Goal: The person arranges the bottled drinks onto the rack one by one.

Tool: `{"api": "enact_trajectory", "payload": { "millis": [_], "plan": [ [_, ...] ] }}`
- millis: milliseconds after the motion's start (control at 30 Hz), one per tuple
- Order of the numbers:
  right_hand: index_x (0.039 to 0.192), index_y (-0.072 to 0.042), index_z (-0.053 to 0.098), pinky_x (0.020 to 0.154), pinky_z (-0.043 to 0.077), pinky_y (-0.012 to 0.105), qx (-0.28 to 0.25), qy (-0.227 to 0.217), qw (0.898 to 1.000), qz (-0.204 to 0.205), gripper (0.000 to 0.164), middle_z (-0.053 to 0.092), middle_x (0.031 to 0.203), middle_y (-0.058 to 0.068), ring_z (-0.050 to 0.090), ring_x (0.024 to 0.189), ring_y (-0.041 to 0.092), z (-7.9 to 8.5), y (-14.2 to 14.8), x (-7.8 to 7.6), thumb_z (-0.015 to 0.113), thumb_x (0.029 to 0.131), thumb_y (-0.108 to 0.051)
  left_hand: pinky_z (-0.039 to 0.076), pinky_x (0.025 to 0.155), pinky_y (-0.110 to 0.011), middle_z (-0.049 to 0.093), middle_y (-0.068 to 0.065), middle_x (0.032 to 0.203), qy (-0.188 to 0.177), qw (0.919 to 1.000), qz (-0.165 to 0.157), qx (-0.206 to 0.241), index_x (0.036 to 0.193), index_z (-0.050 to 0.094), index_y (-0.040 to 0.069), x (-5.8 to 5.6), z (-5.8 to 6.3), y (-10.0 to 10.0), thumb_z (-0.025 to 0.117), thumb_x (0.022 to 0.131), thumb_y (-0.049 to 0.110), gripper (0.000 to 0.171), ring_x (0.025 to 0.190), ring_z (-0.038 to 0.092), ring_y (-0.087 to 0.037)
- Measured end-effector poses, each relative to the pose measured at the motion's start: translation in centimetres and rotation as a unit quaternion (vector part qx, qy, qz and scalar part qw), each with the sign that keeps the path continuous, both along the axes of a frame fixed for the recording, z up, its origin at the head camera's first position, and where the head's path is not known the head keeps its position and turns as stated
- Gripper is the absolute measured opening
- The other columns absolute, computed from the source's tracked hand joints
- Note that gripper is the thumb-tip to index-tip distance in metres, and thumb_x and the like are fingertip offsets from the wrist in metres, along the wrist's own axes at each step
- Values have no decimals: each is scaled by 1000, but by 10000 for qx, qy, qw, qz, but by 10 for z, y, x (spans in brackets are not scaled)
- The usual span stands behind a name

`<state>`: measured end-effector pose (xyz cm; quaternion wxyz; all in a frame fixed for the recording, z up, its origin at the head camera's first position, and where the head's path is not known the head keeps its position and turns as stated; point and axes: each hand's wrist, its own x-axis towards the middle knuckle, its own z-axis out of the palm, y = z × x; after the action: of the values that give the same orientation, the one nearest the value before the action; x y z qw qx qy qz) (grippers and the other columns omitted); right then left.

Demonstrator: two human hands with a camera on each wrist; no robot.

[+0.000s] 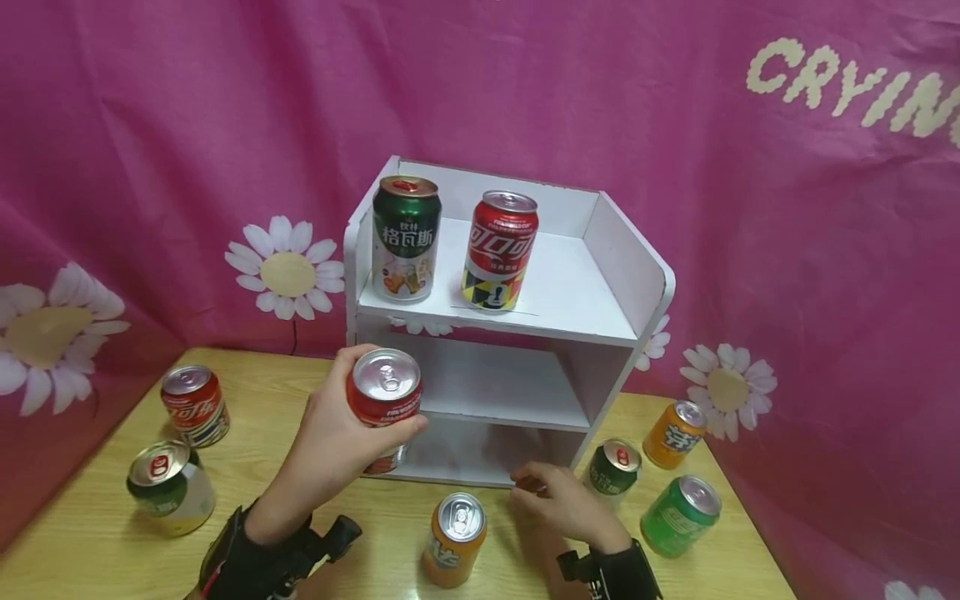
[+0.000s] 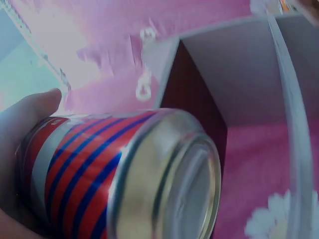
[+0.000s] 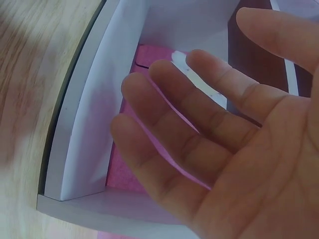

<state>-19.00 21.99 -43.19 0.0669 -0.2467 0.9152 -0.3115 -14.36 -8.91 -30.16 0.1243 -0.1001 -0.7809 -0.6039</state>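
- The red can point(image 1: 384, 390) in hand is held off the tabletop point(image 1: 277, 392), roughly upright, in front of the left part of the white shelf unit point(image 1: 628, 279); the left-wrist view shows its bare base.
- The left grip point(image 1: 336, 432) has thumb and fingers wrapped round the can's body, leaving the lid uncovered.
- To carry it well, I would keep that hold firm, the base level and free of fingers, and the can clear of the front edges of the boards.
- The right grip point(image 1: 564, 502) holds nothing, its fingers loosely extended near the unit's lower front; whether it touches the unit I cannot tell. Best kept out of the can's path.
- The unit is one piece with three levels; its top carries two cans: one green-and-white can point(image 1: 407, 242) and one red-and-yellow can point(image 1: 501, 252).
- Six cans stand on the tabletop: a red one point(image 1: 197, 406) and a green-topped one point(image 1: 171, 489) at left, an orange one point(image 1: 455, 542) in front, and an orange, a dark green and a bright green one at right.
- Counted by kind: three red, three dark green, two orange, one bright green; nine in all.
- Behind hangs one pink daisy-print cloth point(image 1: 525, 83).
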Motion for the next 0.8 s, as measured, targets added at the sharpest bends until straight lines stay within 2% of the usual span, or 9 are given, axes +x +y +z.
{"api": "enact_trajectory", "payload": {
  "millis": [233,400,567,667,800],
  "plan": [
    [107,-8,64,77,51,32,-119,5,9999,45,22,66,100,-1,63,90,16,1,0,-1,59,95,-25,52,79,-38,58,-4,115,336,9974,-535,-342,130,42,15,-6,33,38,88,63,19,82,102,58,-21],
    [108,-8,64,77,51,31,-149,-64,9999,19,24,65,100,-2,62,90,15,1,2,-2,58,95,-27,52,76,-32,60,-1,110,768,9911,-970,-499,130,43,13,-10,53,65,89,63,23,81,97,59,-15],
    [107,-8,65,77,51,31,-188,-51,9998,54,23,65,100,-3,63,90,15,1,4,-2,59,94,-26,52,76,-27,60,-1,106,1209,9815,-1441,-360,128,43,9,-18,69,89,88,65,21,78,92,61,-11],
    [107,-8,65,77,51,31,-213,-46,9997,110,23,65,99,-2,63,90,15,1,4,-2,59,95,-26,52,76,-25,60,-2,106,1344,9777,-1573,-347,127,42,7,-22,77,100,87,66,21,77,92,61,-11],
    [106,-9,65,77,51,31,-224,-17,9997,98,22,65,99,-2,63,90,14,-1,5,-2,58,95,-27,51,76,-24,60,-3,108,1392,9769,-1583,-340,127,42,7,-28,90,113,86,67,24,76,93,60,-11]
  ]
}}
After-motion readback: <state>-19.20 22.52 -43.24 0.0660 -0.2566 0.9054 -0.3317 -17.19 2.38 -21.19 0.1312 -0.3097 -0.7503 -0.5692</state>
